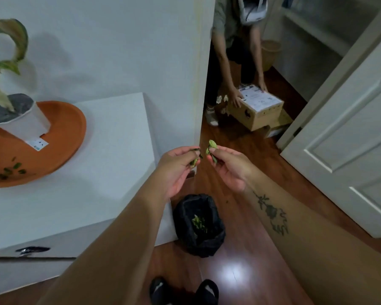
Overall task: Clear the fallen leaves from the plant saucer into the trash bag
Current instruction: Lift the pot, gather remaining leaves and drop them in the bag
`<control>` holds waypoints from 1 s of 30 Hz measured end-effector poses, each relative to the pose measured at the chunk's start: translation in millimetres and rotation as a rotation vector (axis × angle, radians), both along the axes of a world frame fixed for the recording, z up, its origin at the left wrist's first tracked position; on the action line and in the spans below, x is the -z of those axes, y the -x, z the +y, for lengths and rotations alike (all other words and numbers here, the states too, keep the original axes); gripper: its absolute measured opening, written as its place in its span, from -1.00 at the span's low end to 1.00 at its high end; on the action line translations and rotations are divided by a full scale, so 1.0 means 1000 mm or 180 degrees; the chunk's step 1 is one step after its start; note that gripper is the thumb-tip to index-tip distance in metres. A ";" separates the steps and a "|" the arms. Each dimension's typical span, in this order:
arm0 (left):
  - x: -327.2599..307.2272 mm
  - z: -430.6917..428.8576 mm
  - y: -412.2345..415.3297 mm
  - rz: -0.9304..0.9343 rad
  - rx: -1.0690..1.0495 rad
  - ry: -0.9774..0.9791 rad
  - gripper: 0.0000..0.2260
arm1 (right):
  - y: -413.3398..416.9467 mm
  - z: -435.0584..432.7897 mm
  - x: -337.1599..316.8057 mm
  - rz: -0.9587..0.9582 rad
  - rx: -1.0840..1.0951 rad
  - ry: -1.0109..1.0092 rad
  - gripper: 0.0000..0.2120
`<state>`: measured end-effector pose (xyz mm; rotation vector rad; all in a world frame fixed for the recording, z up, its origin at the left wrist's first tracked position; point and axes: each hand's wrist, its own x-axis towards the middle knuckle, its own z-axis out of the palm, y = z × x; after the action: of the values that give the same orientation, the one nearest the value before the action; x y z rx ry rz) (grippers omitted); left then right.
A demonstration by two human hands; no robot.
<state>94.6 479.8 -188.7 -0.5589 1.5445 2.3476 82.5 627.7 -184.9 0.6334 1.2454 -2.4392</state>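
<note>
An orange plant saucer (pixel 59 137) sits on a white cabinet at the left, with a white potted plant (pixel 20 119) on it and several green leaves (pixel 10 170) at its near rim. My left hand (pixel 176 170) pinches green leaves (pixel 194 160) beyond the cabinet's corner. My right hand (pixel 229 168) holds more leaves (pixel 211 147) just beside it. Both hands hover above the floor. A black trash bag (pixel 200 225) stands open on the floor below them, with leaves inside.
The white cabinet (pixel 101 172) fills the left, and a white wall corner (pixel 198 84) rises behind my hands. Another person crouches over a cardboard box (pixel 257 108) in the doorway. A white door (pixel 348 139) stands open at the right. My feet show at the bottom.
</note>
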 end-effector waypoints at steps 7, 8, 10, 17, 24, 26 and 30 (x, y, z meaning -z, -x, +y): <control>0.058 0.034 0.000 -0.0315 -0.0092 -0.0019 -0.90 | 0.006 0.032 0.054 -0.0310 0.0220 -0.0016 -0.94; 0.070 0.037 0.002 -0.0353 -0.0095 -0.0006 -0.90 | 0.007 0.035 0.066 -0.0362 0.0246 -0.0020 -0.94; 0.099 0.044 0.002 -0.0455 -0.0101 0.0042 -0.88 | 0.007 0.040 0.096 -0.0452 0.0276 -0.0055 -0.94; 0.211 0.050 0.000 -0.0680 -0.0213 0.0220 -0.92 | 0.002 0.045 0.205 -0.0654 0.0238 -0.0275 -0.92; 0.313 0.051 0.002 -0.0798 -0.0187 0.0170 -0.88 | -0.009 0.050 0.321 -0.0762 0.0211 -0.0304 -0.91; 0.355 0.053 0.007 -0.0954 0.0040 0.0223 -0.79 | -0.012 0.051 0.363 -0.0878 0.0118 -0.0223 -0.92; 0.421 0.045 0.008 -0.1197 0.1378 0.1862 -0.47 | -0.033 0.057 0.434 -0.1531 -0.1752 -0.1768 -0.70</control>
<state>86.3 525.1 -610.1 -0.6573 1.9158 1.3750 115.9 684.8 -619.0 0.8180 1.6118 -1.3928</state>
